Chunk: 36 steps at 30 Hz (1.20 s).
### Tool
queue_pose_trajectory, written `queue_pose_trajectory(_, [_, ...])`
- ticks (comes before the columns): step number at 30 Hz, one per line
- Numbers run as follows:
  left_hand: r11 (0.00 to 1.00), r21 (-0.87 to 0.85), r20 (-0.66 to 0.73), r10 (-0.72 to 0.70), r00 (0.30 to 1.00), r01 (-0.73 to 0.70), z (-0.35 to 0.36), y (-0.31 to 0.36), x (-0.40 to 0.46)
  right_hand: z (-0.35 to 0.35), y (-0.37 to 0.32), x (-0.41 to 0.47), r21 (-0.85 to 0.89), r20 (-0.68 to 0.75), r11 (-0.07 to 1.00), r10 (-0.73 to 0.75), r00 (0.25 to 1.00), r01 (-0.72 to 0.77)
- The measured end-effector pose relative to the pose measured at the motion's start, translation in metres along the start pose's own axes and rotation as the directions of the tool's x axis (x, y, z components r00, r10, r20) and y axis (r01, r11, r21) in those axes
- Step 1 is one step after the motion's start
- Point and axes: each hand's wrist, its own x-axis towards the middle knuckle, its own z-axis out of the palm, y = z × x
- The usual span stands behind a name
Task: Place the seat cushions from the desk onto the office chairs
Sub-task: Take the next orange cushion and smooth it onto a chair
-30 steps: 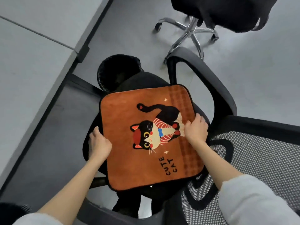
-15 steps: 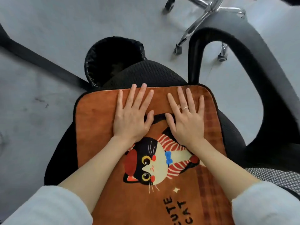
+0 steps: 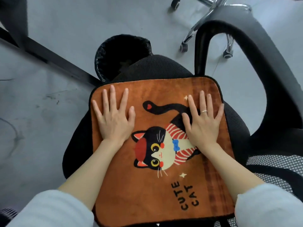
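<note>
Left hand: the left hand (image 3: 114, 118) is lying palm-down on the cushion with its fingers straight and spread, curling round nothing, and is pressing on the far left part near the cushion's far edge.
Right hand: the right hand (image 3: 202, 123) is lying flat in the same way, fingers straight and fanned, a ring (image 3: 204, 111) on one finger, and is covering part of the printed cat's tail and striped body near the cushion's far right corner.
Hands together: the two palms are sitting well apart, with the cat's tail showing between them.
Sleeves: pale sleeves (image 3: 54, 208) are showing on both forearms at the near edge of the view.
Seat cushion: the orange seat cushion (image 3: 142, 185) (black cat print, lettering "CUTE CAT", black piping) is lying flat on the chair seat, its far edge stopping short of the seat's front rim.
Office chair: the black mesh seat of the office chair (image 3: 157, 67) is showing beyond the cushion's far edge and along its left and right edges; its black armrest (image 3: 255, 51) is arching up just beside the cushion's right edge.
Backrest: a patterned mesh backrest (image 3: 275, 164) is sitting at the near right.
Waste bin: a bin with a black liner (image 3: 121, 53) is standing on the grey floor (image 3: 41, 112), just beyond the seat's front rim.
Second chair: a chrome wheeled base (image 3: 208, 12) is standing farther off at the far right.
</note>
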Motion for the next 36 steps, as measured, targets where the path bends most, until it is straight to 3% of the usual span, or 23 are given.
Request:
queue_pose_trajectory(7, [1.0,-0.026,0.018,-0.01,1.0,0.011,0.001,0.002,-0.003,-0.001,-0.003,-0.001,-0.014,0.049,1.0,0.008,0.999,-0.007])
queue_pose_trajectory(12, [0.981,-0.171,0.045,0.096,0.994,-0.087,-0.004,0.037,-0.066,-0.009,-0.044,-0.044,0.073,0.029,0.985,-0.16,0.987,0.157])
queue_pose_trajectory(18, [0.994,-0.006,0.033,0.111,0.993,-0.11,0.024,0.048,-0.09,0.019,-0.044,-0.063,0.026,-0.036,0.987,-0.157,0.987,0.158])
queue_pose_trajectory(22, [0.991,-0.046,0.095,0.129,0.987,-0.125,0.019,0.047,-0.092,0.014,-0.046,-0.066,0.027,0.075,0.987,-0.16,0.984,0.159])
queue_pose_trajectory(24, [0.993,-0.072,0.126,0.105,0.986,-0.097,0.014,0.04,-0.1,0.005,-0.039,-0.075,0.022,0.131,0.997,-0.081,0.988,0.078])
queue_pose_trajectory(29, [0.965,-0.107,0.197,-0.215,0.956,0.239,-0.004,0.025,-0.142,-0.014,-0.008,-0.116,-0.022,0.25,0.975,0.22,0.943,-0.222])
queue_pose_trajectory(36, [0.974,-0.041,0.113,-0.217,0.97,0.223,0.019,0.027,-0.147,0.012,-0.017,-0.116,0.036,0.12,0.956,0.284,0.951,-0.29])
